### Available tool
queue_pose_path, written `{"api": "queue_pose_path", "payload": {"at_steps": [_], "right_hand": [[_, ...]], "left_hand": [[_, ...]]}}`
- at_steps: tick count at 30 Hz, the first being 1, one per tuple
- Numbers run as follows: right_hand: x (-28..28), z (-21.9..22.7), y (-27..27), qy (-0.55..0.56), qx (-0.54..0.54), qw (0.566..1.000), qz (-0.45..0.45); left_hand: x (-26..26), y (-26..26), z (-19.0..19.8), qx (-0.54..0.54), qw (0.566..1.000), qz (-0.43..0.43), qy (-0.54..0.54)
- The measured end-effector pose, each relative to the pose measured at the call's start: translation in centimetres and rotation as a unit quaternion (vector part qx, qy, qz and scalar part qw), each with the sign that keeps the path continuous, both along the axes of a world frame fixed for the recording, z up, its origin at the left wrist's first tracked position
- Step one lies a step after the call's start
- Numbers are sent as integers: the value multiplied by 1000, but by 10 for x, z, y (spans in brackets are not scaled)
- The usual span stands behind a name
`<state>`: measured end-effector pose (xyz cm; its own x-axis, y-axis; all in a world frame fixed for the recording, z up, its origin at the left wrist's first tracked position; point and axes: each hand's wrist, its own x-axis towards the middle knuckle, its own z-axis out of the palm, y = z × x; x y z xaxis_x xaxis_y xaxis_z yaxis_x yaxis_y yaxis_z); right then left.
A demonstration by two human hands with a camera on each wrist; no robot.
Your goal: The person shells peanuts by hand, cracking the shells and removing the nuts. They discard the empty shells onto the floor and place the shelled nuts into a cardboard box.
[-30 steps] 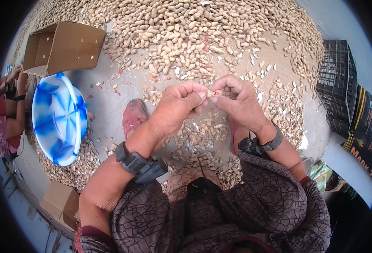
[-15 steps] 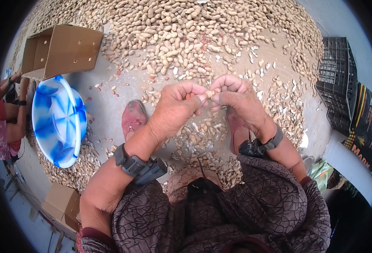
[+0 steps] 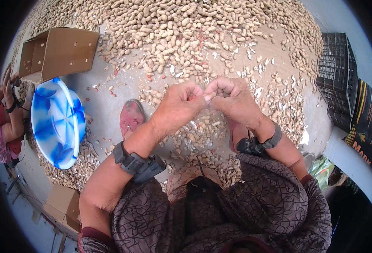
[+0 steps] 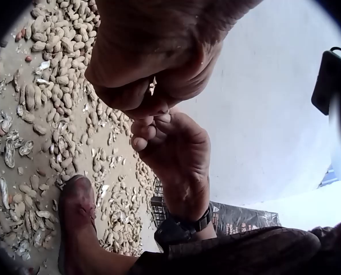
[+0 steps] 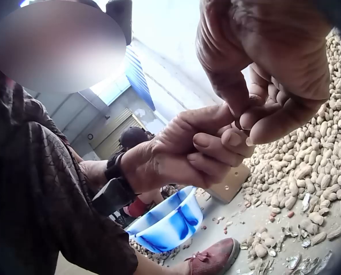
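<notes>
My left hand [image 3: 179, 103] and right hand [image 3: 236, 101] meet fingertip to fingertip above the floor, between the two shoes. Thumbs and forefingers of both pinch one peanut, now almost wholly covered by them. Reddish peanut kernels [image 3: 190, 98] show within the curled fingers of the left hand. In the right wrist view the left hand [image 5: 179, 152] comes in from the left, its thumb against the right hand's fingertips. Unshelled peanuts [image 3: 169, 31] lie heaped beyond the hands, and broken shells [image 3: 200, 135] are scattered below them.
At the left stand a blue-and-white basin [image 3: 55, 126] and an open cardboard box [image 3: 70, 52], with another person [image 3: 9, 126] behind. A black plastic crate [image 3: 337, 71] and a printed black sack [image 3: 365, 122] are at the right. A red shoe [image 3: 131, 118] is near the left hand.
The peanut, earlier visible between the fingertips with a red kernel showing, is now covered as the fingertips have closed together. At the far left, the other person's hand has risen.
</notes>
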<state>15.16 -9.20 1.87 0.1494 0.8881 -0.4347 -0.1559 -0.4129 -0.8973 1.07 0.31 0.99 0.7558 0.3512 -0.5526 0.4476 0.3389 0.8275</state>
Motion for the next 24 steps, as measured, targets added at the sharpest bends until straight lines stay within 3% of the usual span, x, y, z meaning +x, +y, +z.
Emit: {"api": "queue_pose_path", "payload": {"at_steps": [6, 8, 18, 24], "right_hand": [[1, 2, 2, -22, -36, 999, 20], [-2, 4, 3, 55, -47, 997, -31], [-8, -3, 6, 163, -113, 975, -97], [-10, -12, 6, 155, -143, 973, -90]], "left_hand": [[2, -11, -3, 140, 990, 2, -5], [4, -14, 0, 175, 984, 16, -10], [6, -31, -9, 370, 928, 50, -1], [5, -33, -8, 379, 924, 7, 43]]}}
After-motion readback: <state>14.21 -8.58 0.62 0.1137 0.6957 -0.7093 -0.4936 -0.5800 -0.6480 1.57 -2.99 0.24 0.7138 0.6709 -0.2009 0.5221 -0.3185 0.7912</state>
